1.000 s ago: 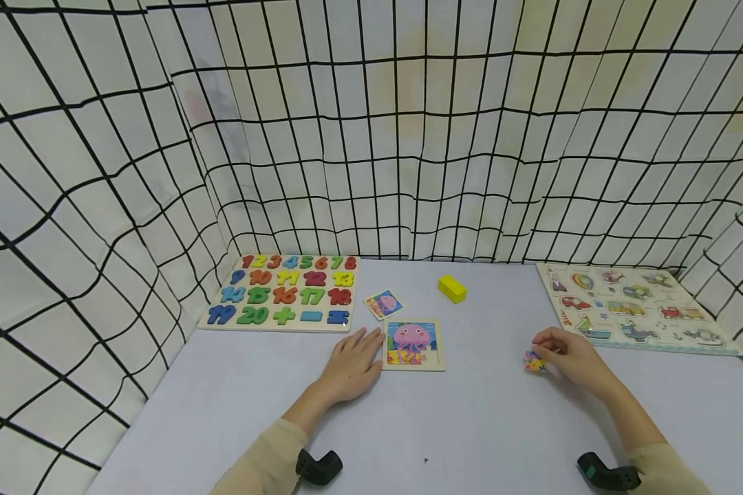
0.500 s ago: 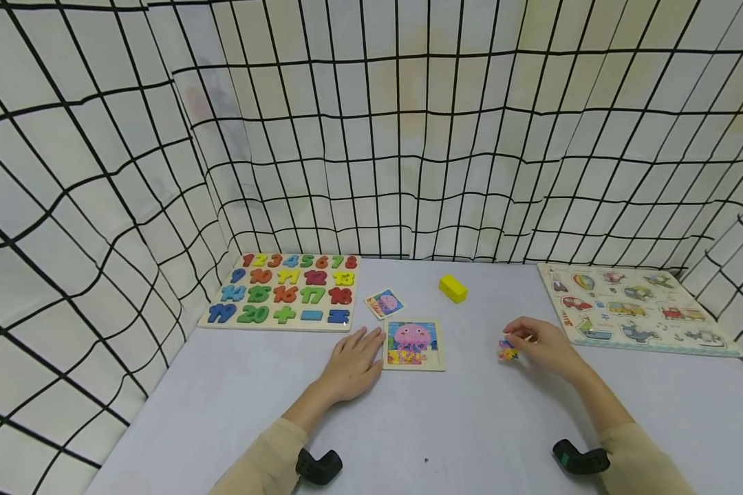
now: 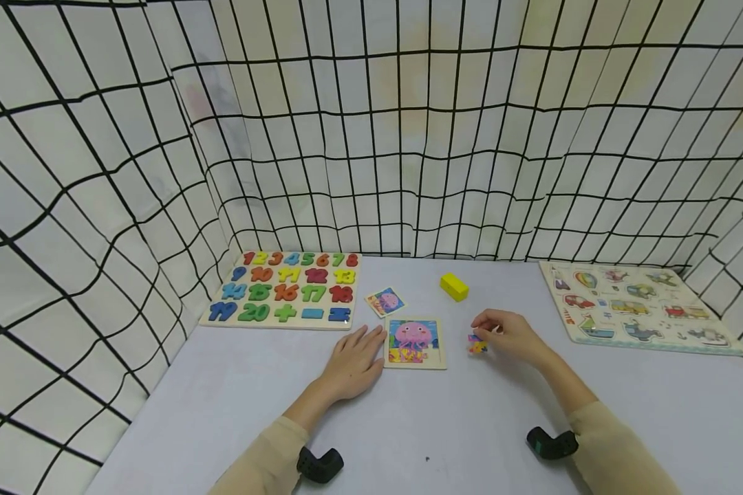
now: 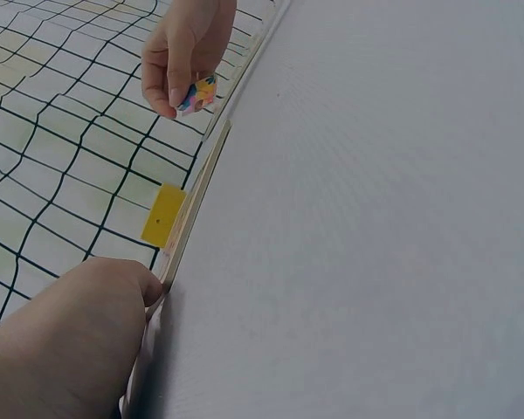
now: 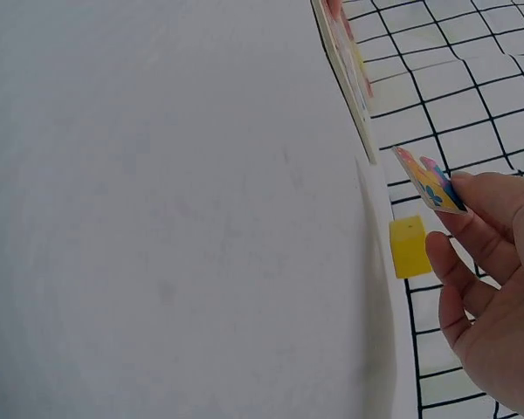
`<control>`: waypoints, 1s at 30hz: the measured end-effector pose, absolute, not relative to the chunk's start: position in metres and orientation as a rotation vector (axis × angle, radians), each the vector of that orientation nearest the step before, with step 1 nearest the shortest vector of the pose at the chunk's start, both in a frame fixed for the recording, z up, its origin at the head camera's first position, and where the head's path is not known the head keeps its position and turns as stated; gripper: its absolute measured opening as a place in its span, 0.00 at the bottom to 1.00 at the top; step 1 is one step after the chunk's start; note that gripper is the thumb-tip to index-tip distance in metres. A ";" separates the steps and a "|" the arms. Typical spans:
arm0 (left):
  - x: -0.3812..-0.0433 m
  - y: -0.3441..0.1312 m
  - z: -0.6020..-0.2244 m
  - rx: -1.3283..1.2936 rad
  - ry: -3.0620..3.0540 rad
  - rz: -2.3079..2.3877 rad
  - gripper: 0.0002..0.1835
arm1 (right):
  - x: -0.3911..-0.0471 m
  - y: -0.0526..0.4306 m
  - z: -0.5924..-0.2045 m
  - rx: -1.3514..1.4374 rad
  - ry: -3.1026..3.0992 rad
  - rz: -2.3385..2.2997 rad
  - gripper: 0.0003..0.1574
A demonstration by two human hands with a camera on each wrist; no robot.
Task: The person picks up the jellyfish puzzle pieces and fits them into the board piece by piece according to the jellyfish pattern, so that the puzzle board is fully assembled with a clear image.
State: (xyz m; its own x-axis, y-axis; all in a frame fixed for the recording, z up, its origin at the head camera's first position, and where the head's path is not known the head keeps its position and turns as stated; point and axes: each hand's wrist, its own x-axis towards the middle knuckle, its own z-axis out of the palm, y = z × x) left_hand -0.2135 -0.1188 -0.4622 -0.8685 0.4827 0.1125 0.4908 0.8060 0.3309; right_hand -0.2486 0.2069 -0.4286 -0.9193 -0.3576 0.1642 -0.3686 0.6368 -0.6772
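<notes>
A small framed jellyfish puzzle (image 3: 413,342) lies in the middle of the table, with bare wood showing at its lower right corner. Flat beside it, the left hand (image 3: 353,364) has its fingers extended, and the fingertips touch the frame's left edge. Between thumb and fingers the right hand (image 3: 510,337) pinches a colourful jigsaw piece (image 3: 477,345), held above the table to the right of the frame. Pink, yellow and blue patches show on this jigsaw piece (image 5: 430,182) in the right wrist view.
Behind the frame lie a small jellyfish picture card (image 3: 386,302) and a yellow block (image 3: 455,287). A number board (image 3: 285,289) sits at the back left, a vehicle picture board (image 3: 640,309) at the back right. Black-lined netting (image 3: 371,137) encloses the table.
The right hand has moved left with the jigsaw piece, coming closer to the framed puzzle. The left hand has stayed by the frame's edge.
</notes>
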 end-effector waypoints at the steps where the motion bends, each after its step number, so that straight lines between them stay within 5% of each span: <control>1: -0.213 -0.119 -0.462 -0.800 -2.962 -0.557 0.28 | -0.249 0.204 -0.429 0.636 -2.828 1.185 0.04; 30: -0.214 -0.119 -0.462 -0.792 -2.959 -0.562 0.29 | -0.250 0.142 -0.443 0.804 -2.815 1.332 0.03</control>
